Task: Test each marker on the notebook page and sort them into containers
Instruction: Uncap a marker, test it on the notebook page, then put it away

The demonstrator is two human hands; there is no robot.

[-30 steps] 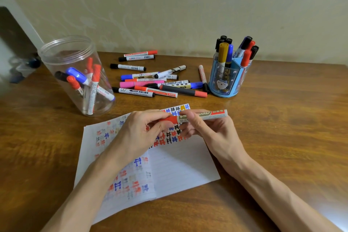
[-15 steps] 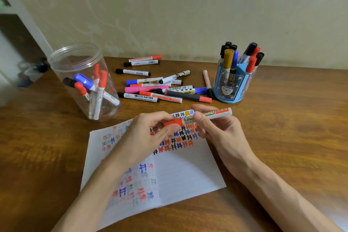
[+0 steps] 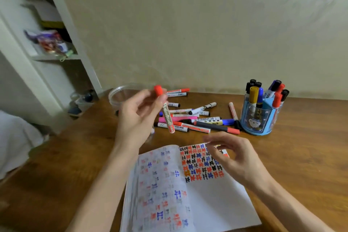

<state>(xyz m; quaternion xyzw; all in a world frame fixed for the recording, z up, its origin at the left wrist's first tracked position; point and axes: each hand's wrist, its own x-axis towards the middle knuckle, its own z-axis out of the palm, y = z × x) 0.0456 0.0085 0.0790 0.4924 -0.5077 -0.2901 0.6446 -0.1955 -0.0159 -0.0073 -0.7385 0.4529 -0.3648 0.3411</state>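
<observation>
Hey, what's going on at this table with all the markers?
A person is testing and sorting markers. The left hand holds a capped red marker up by the clear jar. The right hand hovers empty over the open notebook, its page full of red, black and blue test marks. Loose markers lie on the table beside a blue pen holder with several standing in it.

Clear jar (image 3: 122, 94) mostly hidden behind left hand (image 3: 136, 119), only rim showing. Red marker (image 3: 166, 114) label unreadable. Right hand (image 3: 237, 157) fingertips blurred. Notebook (image 3: 208, 203) lower edge cut off by frame.
</observation>
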